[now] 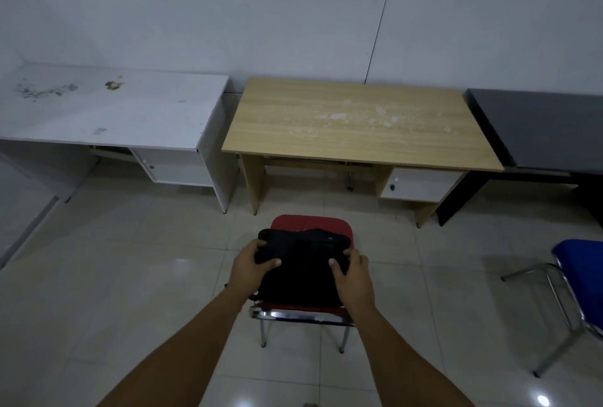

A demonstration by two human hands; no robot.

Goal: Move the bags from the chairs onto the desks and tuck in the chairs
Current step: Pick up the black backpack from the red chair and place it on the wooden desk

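A black bag (301, 263) rests on the seat of a red chair (311, 222) with chrome legs, standing on the floor in front of a wooden desk (355, 119). My left hand (251, 263) grips the bag's left side. My right hand (354, 271) grips its right side, thumb on top. The bag covers most of the seat. The chair stands well back from the desk, apart from it.
A white desk (107, 109) stands to the left, a dark grey desk (541, 129) to the right, all against the wall. A blue chair (577, 263) with chrome legs stands at the right on the tiled floor.
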